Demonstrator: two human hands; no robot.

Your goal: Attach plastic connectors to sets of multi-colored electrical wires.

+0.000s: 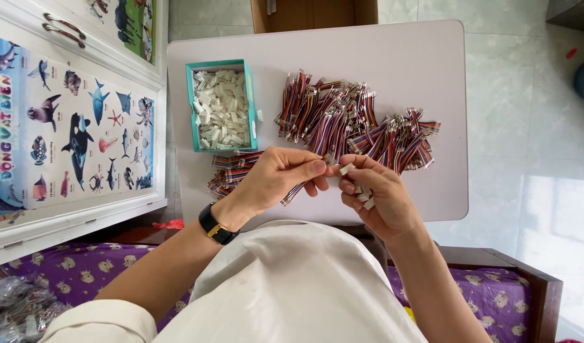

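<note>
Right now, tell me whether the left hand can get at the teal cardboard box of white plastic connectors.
Probably yes. The teal cardboard box lies open-topped on the white table, just beyond the left hand with nothing between them, though its fingers hold a multicoloured wire strip.

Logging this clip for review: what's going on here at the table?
A person pinches a striped wire lead in the left hand and brings it to a small white connector in the right hand, which also holds a few spare connectors. On the white table lie a pile of multicoloured leads and a teal box of white connectors.
</note>
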